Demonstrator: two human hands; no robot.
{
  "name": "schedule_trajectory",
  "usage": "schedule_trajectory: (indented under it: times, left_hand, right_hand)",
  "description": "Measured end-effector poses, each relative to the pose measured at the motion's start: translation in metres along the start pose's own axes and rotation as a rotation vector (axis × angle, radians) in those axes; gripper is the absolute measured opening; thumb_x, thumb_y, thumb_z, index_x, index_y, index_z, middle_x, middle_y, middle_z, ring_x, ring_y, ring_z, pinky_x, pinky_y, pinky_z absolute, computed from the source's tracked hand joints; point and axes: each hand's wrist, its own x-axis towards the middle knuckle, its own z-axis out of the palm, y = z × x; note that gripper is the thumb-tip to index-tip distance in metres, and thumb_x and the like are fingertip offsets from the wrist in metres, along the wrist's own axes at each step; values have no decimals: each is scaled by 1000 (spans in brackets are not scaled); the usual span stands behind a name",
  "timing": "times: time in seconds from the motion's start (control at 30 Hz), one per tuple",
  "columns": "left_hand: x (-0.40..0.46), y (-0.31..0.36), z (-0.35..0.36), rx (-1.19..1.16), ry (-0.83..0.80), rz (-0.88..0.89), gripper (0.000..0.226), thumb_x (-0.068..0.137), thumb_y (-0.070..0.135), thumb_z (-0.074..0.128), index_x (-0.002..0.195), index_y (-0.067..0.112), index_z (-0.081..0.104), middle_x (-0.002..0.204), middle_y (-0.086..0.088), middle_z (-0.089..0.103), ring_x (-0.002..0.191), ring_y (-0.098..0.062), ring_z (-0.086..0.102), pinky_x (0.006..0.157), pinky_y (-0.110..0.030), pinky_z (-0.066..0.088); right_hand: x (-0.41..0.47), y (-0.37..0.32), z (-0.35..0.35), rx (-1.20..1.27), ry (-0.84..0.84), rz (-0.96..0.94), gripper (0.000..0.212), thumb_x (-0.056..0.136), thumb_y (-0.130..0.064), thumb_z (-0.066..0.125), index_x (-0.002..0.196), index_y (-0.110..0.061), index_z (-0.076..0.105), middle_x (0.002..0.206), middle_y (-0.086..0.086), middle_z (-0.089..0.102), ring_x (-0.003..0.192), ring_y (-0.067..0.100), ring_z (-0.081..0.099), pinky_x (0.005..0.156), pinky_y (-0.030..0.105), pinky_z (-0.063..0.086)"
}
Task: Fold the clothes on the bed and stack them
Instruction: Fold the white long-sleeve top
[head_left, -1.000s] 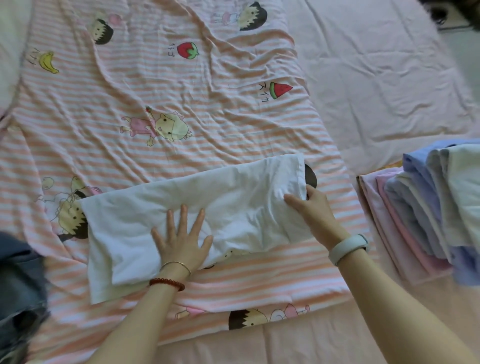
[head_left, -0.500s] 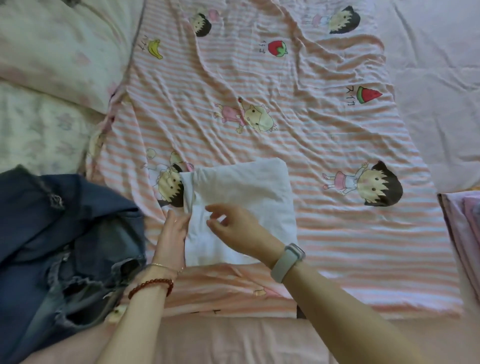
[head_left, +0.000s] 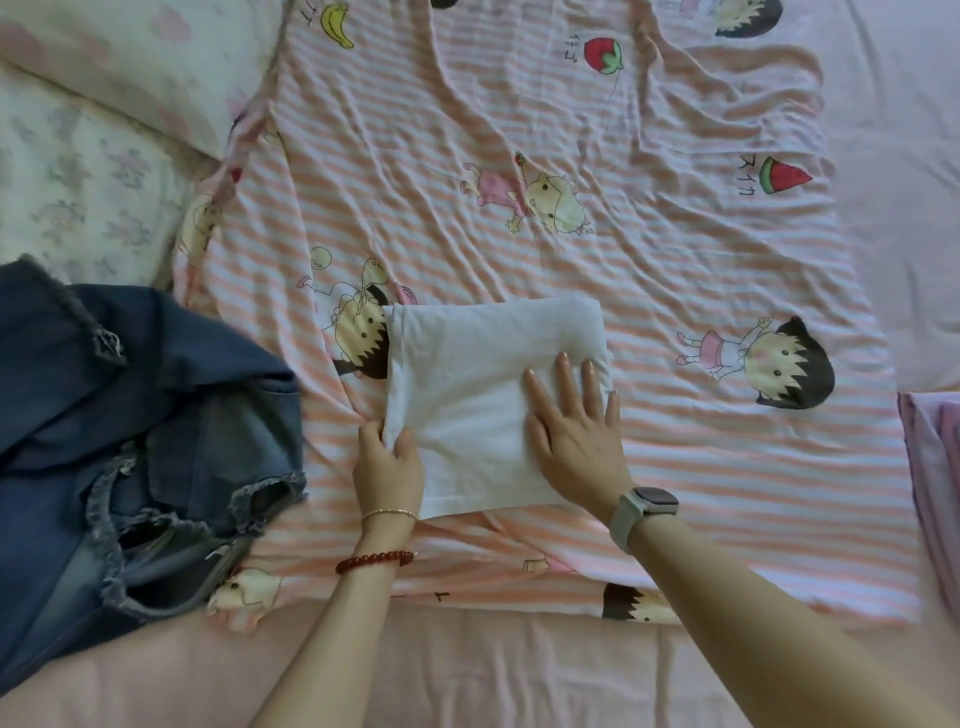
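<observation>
A white garment (head_left: 478, 384), folded into a compact rectangle, lies on the pink-and-white striped cartoon sheet (head_left: 649, 260). My left hand (head_left: 387, 462) pinches the garment's lower left edge between thumb and fingers. My right hand (head_left: 574, 431) lies flat, fingers spread, pressing on the garment's right half. A heap of unfolded blue denim clothes (head_left: 130, 441) sits at the left. The edge of a folded stack in pink and lilac (head_left: 935, 467) shows at the right border.
Pale floral pillows (head_left: 104, 114) lie at the top left. A plain pink bedsheet (head_left: 467, 670) runs along the near edge and the far right. The striped sheet is wrinkled beyond the white garment.
The white garment went from a long strip to a short rectangle, its right end folded over to the left. My right hand now presses flat on it. The view shifted left.
</observation>
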Motion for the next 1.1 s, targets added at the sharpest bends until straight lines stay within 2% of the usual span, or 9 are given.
schedule_trajectory:
  times: [0.1, 0.23, 0.37, 0.57, 0.67, 0.73, 0.83, 0.93, 1.1]
  left_hand:
    - [13, 3, -2, 221, 10, 83, 42, 87, 26, 55, 123, 7, 45, 120, -15, 50, 110, -33, 48, 89, -43, 44]
    - [34, 22, 9, 575, 87, 670, 63, 81, 43, 40, 138, 16, 35, 140, -16, 40, 128, -36, 36, 97, -52, 36]
    - [62, 24, 44, 803, -25, 935, 57, 87, 45, 32, 141, 28, 29, 148, -10, 34, 136, -31, 22, 104, -61, 26]
    - [77, 17, 49, 793, -116, 848, 62, 87, 52, 28, 145, 32, 18, 153, -9, 23, 140, -30, 15, 107, -60, 16]
    - [65, 15, 35, 493, -12, 761, 63, 85, 42, 43, 142, 16, 36, 148, -22, 28, 137, -35, 24, 111, -44, 18]
    - [55, 9, 14, 186, -18, 440, 63, 83, 31, 57, 139, 11, 39, 140, -18, 38, 129, -28, 34, 110, -34, 27]
    - [50, -7, -6, -6, -184, 58, 53, 82, 37, 64, 126, 9, 50, 120, -6, 57, 107, -20, 55, 89, -32, 45]
    - [47, 2, -3, -13, -272, 17, 62, 83, 41, 63, 133, 11, 40, 123, 2, 54, 103, -20, 57, 90, -34, 47]
    - [38, 21, 1, -51, -353, 46, 64, 88, 25, 62, 138, 8, 26, 131, -2, 44, 112, -23, 51, 81, -27, 45]
  right_hand:
    - [7, 1, 3, -21, 38, 14, 71, 80, -47, -1, 147, -33, 15, 158, 3, 1, 144, 29, -4, 110, 59, 2]
    - [26, 1, -6, -41, 293, 19, 59, 88, -37, 18, 145, -27, 29, 155, 8, 18, 143, 30, 14, 108, 63, 6]
    - [56, 0, -3, -66, 118, 54, 70, 81, -50, -5, 148, -33, 1, 157, 5, -12, 143, 25, -15, 109, 60, -6]
    - [64, 2, 2, 5, 53, 38, 54, 99, -42, 20, 149, -32, 2, 156, 3, -16, 142, 23, -20, 111, 56, -8]
    - [49, 10, 0, 284, 346, 74, 58, 91, -37, 26, 144, -16, 32, 153, 17, 20, 142, 33, 16, 113, 48, 14]
    - [31, 21, 0, 510, 455, 238, 56, 90, -32, 37, 141, -8, 36, 140, 19, 40, 129, 35, 36, 105, 37, 27]
    - [10, 31, 5, 877, 209, 454, 60, 86, -37, 53, 138, -15, 34, 125, 5, 52, 116, 27, 50, 95, 36, 41]
    - [6, 30, 2, 956, 141, 459, 80, 68, -56, 54, 135, -17, 36, 129, 3, 52, 117, 24, 51, 100, 46, 42]
    - [-1, 29, -9, 1135, 96, 423, 51, 86, -26, 60, 132, -23, 36, 120, 2, 54, 102, 22, 59, 91, 47, 50]
